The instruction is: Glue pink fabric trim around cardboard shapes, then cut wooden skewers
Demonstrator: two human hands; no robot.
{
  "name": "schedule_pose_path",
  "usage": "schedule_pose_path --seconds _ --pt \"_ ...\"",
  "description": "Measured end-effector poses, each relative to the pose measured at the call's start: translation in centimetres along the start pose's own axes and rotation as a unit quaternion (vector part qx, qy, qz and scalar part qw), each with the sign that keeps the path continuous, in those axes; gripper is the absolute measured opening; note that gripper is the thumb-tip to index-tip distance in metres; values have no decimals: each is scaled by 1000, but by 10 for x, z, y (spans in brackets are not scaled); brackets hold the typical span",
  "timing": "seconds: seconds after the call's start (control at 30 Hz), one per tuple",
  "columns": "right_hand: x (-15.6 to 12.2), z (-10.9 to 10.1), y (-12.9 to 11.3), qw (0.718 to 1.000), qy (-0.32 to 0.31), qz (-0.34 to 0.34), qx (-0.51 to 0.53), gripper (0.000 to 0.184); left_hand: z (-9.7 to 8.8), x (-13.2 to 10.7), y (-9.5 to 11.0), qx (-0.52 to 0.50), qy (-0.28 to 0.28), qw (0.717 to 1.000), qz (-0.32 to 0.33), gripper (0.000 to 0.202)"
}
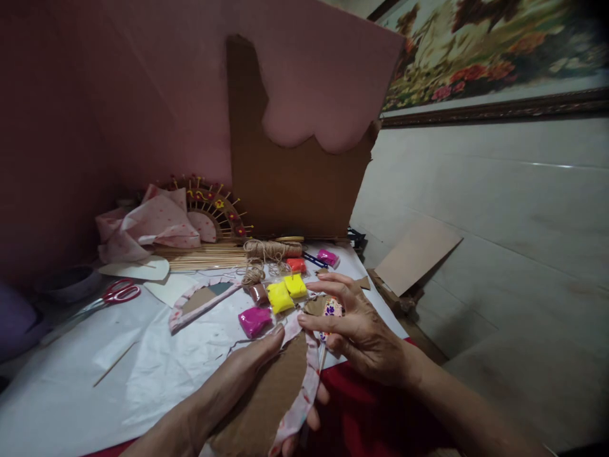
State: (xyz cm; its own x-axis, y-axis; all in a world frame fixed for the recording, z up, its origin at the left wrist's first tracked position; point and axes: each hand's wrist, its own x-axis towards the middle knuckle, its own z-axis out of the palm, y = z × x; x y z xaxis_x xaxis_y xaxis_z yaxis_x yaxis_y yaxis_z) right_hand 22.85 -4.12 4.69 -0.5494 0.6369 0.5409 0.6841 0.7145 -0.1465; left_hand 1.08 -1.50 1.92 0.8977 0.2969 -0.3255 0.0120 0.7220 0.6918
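Note:
My left hand [238, 374] is closed around a cardboard piece [271, 393] with a curved edge, thumb on its face and fingertips showing beyond its far side. Pink spotted fabric [304, 406] is folded over the rim of that piece. With fingers spread, my right hand [356, 324] rests its index fingertip at the fabric-covered tip. A thin pale stick [322, 357] shows just below the right fingers; what holds it is hidden. Partly behind this hand lie a small brown cardboard scrap [314, 306] and a flower-patterned piece [332, 309].
Yellow packets [280, 298], a magenta packet [255, 322] and twine [271, 249] lie beyond my hands. A fabric-edged cardboard piece [202, 301], red-handled scissors [121, 291] and a wooden stick [114, 365] are left. Large cardboard [295, 190] stands behind; a decorated fan shape [216, 203] leans there.

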Motion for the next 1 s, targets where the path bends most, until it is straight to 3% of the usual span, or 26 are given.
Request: schedule_pose_path --seconds 0.17,0.37,0.73,0.83,1.0 --pt "-1 -4 5 999 -16 -17 32 38 0 3 1 22 20 1000 -2 72" --pt "-4 1 -2 966 91 110 214 50 5 -2 8 -9 9 1000 -4 72" --pt "6 11 -3 993 50 1 104 59 3 1 1 -3 14 1000 22 72" --pt "5 11 -2 989 57 13 135 58 1 1 0 -4 17 1000 14 74" --pt "1 10 -5 955 120 101 252 69 2 1 4 -5 36 999 -5 72"
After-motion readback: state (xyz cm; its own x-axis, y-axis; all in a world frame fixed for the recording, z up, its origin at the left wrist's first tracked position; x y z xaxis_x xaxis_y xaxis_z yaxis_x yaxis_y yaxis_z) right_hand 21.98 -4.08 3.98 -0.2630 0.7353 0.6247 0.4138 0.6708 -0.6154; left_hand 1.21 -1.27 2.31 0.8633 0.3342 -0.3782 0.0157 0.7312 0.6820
